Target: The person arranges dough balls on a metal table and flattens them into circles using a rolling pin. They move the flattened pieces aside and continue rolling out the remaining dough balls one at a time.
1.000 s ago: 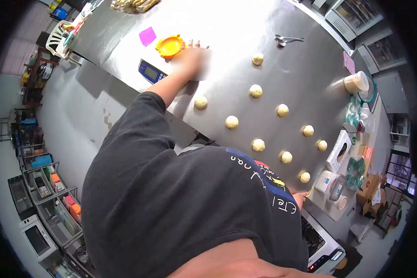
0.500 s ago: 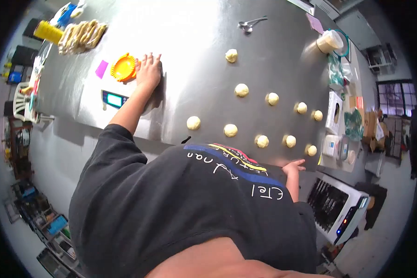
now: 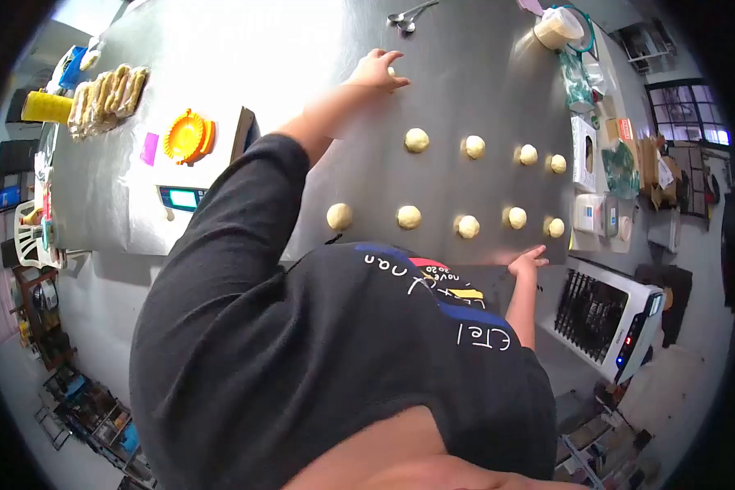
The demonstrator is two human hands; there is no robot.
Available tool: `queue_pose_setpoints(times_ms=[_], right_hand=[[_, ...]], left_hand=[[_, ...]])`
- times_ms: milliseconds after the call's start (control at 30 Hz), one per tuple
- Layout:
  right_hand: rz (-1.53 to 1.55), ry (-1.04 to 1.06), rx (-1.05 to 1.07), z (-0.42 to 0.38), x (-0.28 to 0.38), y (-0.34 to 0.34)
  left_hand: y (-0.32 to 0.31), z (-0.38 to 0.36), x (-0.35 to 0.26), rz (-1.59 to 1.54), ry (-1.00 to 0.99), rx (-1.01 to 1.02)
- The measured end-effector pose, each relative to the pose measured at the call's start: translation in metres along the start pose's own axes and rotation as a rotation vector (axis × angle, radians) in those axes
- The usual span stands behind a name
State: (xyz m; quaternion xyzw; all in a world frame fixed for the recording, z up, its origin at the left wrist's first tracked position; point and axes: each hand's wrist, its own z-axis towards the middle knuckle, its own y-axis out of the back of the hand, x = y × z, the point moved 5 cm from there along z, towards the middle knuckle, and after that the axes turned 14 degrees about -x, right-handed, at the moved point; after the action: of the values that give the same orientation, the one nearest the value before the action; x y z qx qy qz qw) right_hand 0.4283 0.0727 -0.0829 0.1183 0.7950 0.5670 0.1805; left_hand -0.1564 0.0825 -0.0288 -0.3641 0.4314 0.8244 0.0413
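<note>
My left hand reaches across the steel table, thumb and fingers curled around a dough ball that shows only partly between them. Near the front edge of the table lies my right hand, its fingers stretched out, just below the nearer dough balls. Two rough rows of pale round dough balls run across the right half of the table. Left of my left arm lie an orange dumpling press and a digital scale with a lit display.
Two metal spoons lie at the far side. A tub of pale powder stands at the back right, beside bags and boxes. Bagged finger-shaped food and a yellow roll sit at left. A white air cooler stands at right.
My left hand has left the spot beside the orange press and moved right, onto the farthest dough ball. My right hand stays by the table edge. The view has shifted slightly.
</note>
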Motion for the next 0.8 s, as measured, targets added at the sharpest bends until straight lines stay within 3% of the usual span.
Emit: queue_pose_setpoints(times_ms=[67, 200, 300, 367, 433, 500, 633, 800], right_hand=[[0.041, 0.016, -0.010, -0.008, 0.000, 0.006], [0.081, 0.071, -0.037, -0.009, 0.002, 0.007], [0.043, 0.096, -0.027, -0.014, 0.004, 0.014], [0.044, 0.111, -0.048, -0.016, 0.003, 0.014], [0.067, 0.128, -0.093, -0.009, -0.001, 0.004], [0.089, 0.137, -0.140, -0.010, -0.002, 0.004], [0.114, 0.118, -0.062, -0.018, 0.005, 0.017], [0.088, 0.100, -0.039, -0.022, 0.004, 0.015]], left_hand=[[-0.045, 0.009, 0.010, 0.280, -0.125, 0.427], [-0.008, -0.011, 0.001, 0.123, -0.105, 0.318], [0.048, -0.071, -0.002, 0.120, -0.117, 0.371], [0.075, -0.132, 0.012, 0.004, -0.230, 0.373], [0.091, -0.174, 0.013, 0.041, -0.133, 0.389], [0.105, -0.184, -0.001, 0.029, -0.503, 0.097], [0.080, -0.172, -0.007, 0.083, -0.403, 0.022], [0.035, -0.131, 0.007, 0.239, -0.362, 0.237]])
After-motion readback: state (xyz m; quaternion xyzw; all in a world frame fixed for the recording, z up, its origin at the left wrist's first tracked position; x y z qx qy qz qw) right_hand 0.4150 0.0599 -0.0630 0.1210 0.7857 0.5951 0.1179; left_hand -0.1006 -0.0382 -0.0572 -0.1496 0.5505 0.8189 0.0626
